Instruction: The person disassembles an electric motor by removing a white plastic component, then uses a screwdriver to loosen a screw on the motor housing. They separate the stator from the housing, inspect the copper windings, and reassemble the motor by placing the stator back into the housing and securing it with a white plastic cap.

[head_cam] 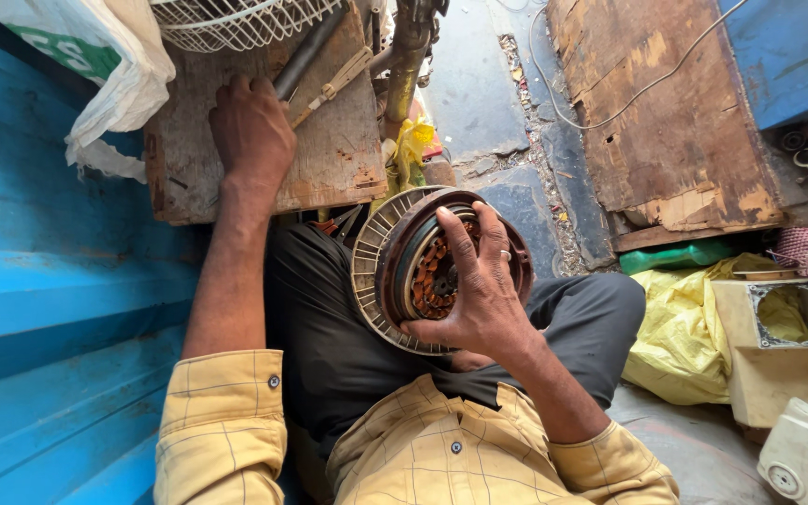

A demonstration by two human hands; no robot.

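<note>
Your right hand [479,295] gripped the fan motor [432,266] over your lap, fingers splayed across its copper windings. Your left hand [252,131] closed on a tool handle [306,54] on the wooden worktop [329,159]. One-handed, the motor could have slipped sideways.

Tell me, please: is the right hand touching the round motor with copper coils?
Touching. The head view shows the right hand spread over the round motor, its fingers lying across the copper coils and the thumb hooked under the rim.

Yellow checked sleeves [223,421], rusty-brown motor [423,266] with copper windings, blue wall [49,281].
</note>
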